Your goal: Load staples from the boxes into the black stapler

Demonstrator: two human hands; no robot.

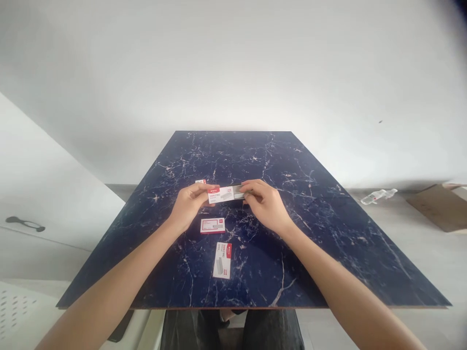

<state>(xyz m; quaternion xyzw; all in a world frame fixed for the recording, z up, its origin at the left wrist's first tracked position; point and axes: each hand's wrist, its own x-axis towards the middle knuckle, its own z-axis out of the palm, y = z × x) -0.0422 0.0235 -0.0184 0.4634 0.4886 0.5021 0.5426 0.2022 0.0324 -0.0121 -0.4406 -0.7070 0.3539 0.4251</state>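
Note:
Above the middle of the table, my left hand [188, 203] pinches the left end of a white and red staple box [221, 195]. Grey rows of staples [238, 192] stick out of the box's right end. On that side my right hand [265, 200] is closed, thumb and fingers gripping the staples. Just below the hands, a second staple box [212, 225] lies flat, its long side crosswise. Closer to the front edge rests a third staple box [222, 260], turned lengthwise. Behind my left hand a small part of another box [200, 181] shows, mostly hidden.
Everything lies on a dark blue marble-patterned table [255, 150], its far edge near a white wall [233, 63]. On the floor to the right are a clear plastic bottle [378, 196] and an open cardboard box [438, 206]. A white cabinet [40, 194] with a dark handle stands left.

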